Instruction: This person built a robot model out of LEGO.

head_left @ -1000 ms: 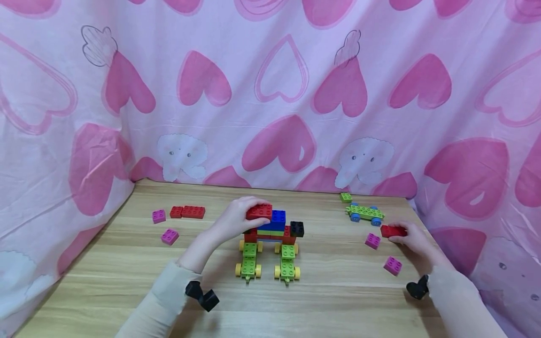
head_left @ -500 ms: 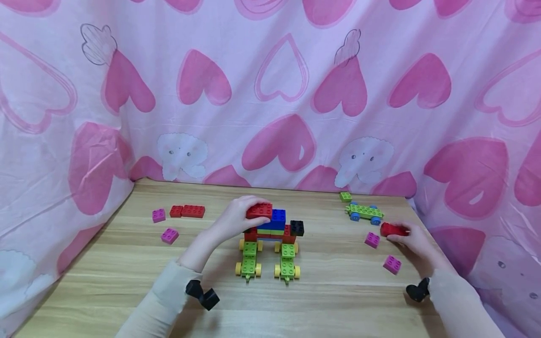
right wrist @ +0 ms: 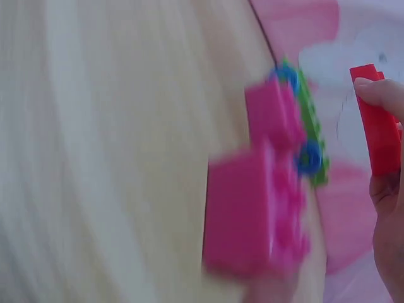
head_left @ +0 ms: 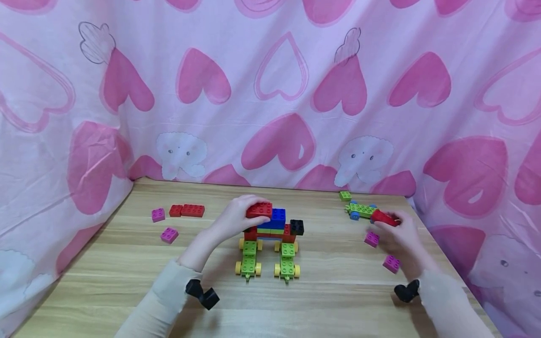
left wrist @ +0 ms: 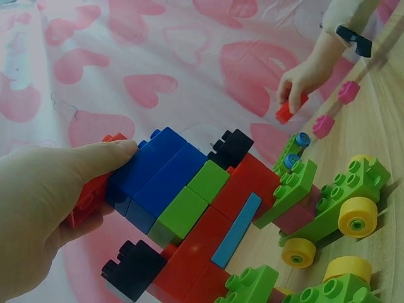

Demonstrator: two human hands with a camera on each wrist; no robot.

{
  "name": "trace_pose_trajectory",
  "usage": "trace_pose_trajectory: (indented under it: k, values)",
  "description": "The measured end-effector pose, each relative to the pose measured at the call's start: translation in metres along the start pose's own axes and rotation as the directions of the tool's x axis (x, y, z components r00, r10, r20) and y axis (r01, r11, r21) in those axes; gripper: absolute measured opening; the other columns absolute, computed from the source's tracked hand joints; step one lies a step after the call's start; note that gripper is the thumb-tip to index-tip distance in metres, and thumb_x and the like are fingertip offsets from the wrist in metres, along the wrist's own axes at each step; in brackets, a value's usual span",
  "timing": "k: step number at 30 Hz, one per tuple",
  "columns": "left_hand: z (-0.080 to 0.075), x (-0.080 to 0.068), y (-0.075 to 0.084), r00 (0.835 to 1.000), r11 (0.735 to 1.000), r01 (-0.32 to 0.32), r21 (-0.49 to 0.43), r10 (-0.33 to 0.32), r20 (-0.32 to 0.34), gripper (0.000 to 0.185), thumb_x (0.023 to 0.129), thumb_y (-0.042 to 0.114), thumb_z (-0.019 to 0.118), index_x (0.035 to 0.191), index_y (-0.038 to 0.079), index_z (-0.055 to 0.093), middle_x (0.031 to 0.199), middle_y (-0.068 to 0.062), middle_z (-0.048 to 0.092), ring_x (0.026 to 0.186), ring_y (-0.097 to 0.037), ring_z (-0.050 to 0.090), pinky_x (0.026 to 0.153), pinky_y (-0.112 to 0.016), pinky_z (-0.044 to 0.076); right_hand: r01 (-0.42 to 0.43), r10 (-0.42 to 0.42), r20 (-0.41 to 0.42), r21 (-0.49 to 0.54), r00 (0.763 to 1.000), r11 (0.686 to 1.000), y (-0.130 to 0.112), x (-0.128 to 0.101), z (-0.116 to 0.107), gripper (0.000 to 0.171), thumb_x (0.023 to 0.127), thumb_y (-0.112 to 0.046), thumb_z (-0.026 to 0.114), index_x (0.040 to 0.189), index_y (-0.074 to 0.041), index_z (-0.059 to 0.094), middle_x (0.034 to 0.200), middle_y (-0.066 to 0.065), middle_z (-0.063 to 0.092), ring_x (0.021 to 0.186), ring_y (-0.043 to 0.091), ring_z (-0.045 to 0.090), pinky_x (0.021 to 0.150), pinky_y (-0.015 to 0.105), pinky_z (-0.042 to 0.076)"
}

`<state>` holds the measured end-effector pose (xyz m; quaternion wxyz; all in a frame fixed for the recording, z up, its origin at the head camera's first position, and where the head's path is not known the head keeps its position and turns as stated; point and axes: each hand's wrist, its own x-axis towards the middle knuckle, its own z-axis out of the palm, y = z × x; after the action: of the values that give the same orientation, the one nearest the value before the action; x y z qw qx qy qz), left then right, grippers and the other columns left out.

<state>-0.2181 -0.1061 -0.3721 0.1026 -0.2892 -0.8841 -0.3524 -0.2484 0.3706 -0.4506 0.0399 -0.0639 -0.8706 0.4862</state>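
A brick build [head_left: 272, 234] of red, blue, green and black pieces stands mid-table on two green wheeled bases [head_left: 248, 262]. My left hand [head_left: 236, 217] grips the red brick [head_left: 259, 210] on its top left; the left wrist view shows the same build [left wrist: 196, 221] with my thumb beside the blue bricks. My right hand [head_left: 399, 232] pinches a small red brick [head_left: 383, 218] lifted off the table, near the green wheeled plate [head_left: 361, 210]. In the blurred right wrist view, the red brick [right wrist: 377, 126] is between my fingertips.
Two pink bricks [head_left: 372, 239] [head_left: 391, 263] lie by my right hand. Pink bricks [head_left: 158, 214] [head_left: 169, 234] and red bricks [head_left: 188, 210] lie at the left. A small green brick [head_left: 345, 195] sits at the back right. Pink heart-print cloth [head_left: 270, 94] walls the table.
My right hand has lifted the small red brick from the table and moved it up and left, toward the green wheeled plate. The left hand stays on the build.
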Motion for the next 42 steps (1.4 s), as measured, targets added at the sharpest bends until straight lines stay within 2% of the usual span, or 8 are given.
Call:
trace_pose_trajectory:
  k: [4,9,12,19,25,30,36,42]
  values:
    - [-0.001,0.000,0.001,1.000,1.000,0.002,0.000,-0.002,-0.001,0.040,0.086,0.029,0.075,0.123,0.014,0.067,0.120,-0.006,0.068,0.100,-0.022,0.063,0.078,-0.031,0.055,0.174,-0.182,-0.046,-0.143,0.982,0.974,-0.021,0.005,0.020,0.058,0.085,-0.036,0.076,0.129,-0.003,0.057,0.125,0.018,0.056,0.104,0.021,0.050,0.073,0.010,0.043]
    - [-0.001,-0.001,0.002,1.000,1.000,0.004,0.000,-0.004,0.003,0.041,0.086,0.029,0.075,0.123,0.013,0.067,0.120,-0.007,0.068,0.099,-0.022,0.063,0.078,-0.031,0.055,0.322,-0.337,-0.075,-0.160,0.939,0.933,-0.048,0.009,0.048,0.043,0.080,-0.020,0.081,0.116,-0.001,0.066,0.111,0.017,0.064,0.090,0.002,0.051,0.072,0.008,0.042]
    - [0.000,-0.001,0.002,1.000,1.000,0.005,-0.002,-0.005,0.011,0.041,0.087,0.029,0.075,0.124,0.012,0.066,0.119,-0.007,0.068,0.099,-0.021,0.063,0.077,-0.030,0.055,0.357,-0.368,-0.062,-0.141,0.928,0.923,-0.065,0.008,0.063,0.041,0.078,-0.017,0.082,0.112,0.000,0.068,0.107,0.017,0.065,0.086,0.002,0.051,0.070,0.010,0.043]
    - [0.001,-0.001,0.002,1.000,1.000,0.013,-0.010,-0.013,0.016,0.041,0.087,0.029,0.075,0.124,0.013,0.066,0.118,-0.006,0.068,0.098,-0.020,0.062,0.077,-0.029,0.054,0.382,-0.382,0.018,-0.077,0.924,0.921,-0.113,-0.003,0.091,0.039,0.078,-0.020,0.083,0.111,-0.004,0.069,0.108,0.014,0.066,0.091,0.021,0.056,0.072,0.018,0.048]
    - [0.000,0.000,0.002,1.000,1.000,0.007,-0.007,-0.007,0.012,0.040,0.087,0.029,0.075,0.123,0.014,0.066,0.117,-0.005,0.069,0.097,-0.019,0.062,0.076,-0.028,0.054,0.427,-0.423,0.093,-0.017,0.901,0.904,-0.155,-0.018,0.104,0.039,0.077,-0.022,0.084,0.110,-0.007,0.070,0.108,0.011,0.066,0.091,0.022,0.055,0.073,0.026,0.050]
    - [-0.001,0.000,0.002,1.000,1.000,0.005,-0.010,-0.004,0.008,0.040,0.087,0.028,0.075,0.122,0.012,0.067,0.117,-0.006,0.069,0.097,-0.020,0.062,0.078,-0.030,0.054,0.481,-0.474,0.178,0.002,0.863,0.877,-0.183,-0.029,0.115,0.037,0.078,-0.024,0.083,0.110,-0.009,0.072,0.107,0.008,0.066,0.092,0.021,0.056,0.074,0.030,0.051]
    - [-0.002,0.000,0.003,1.000,1.000,0.012,-0.005,-0.012,0.012,0.040,0.087,0.028,0.075,0.123,0.012,0.066,0.118,-0.006,0.069,0.101,-0.021,0.063,0.081,-0.032,0.055,0.550,-0.540,0.262,0.039,0.800,0.834,-0.203,-0.039,0.128,0.035,0.077,-0.022,0.084,0.109,-0.011,0.074,0.103,0.006,0.067,0.092,0.021,0.057,0.077,0.038,0.053]
    - [-0.003,0.000,0.003,1.000,1.000,0.002,0.001,-0.002,0.010,0.041,0.087,0.028,0.075,0.122,0.011,0.067,0.118,-0.007,0.069,0.102,-0.022,0.064,0.083,-0.035,0.056,0.602,-0.584,0.316,0.051,0.747,0.797,-0.208,-0.042,0.142,0.033,0.075,-0.022,0.085,0.104,-0.011,0.075,0.098,0.003,0.068,0.088,0.018,0.057,0.076,0.034,0.050]
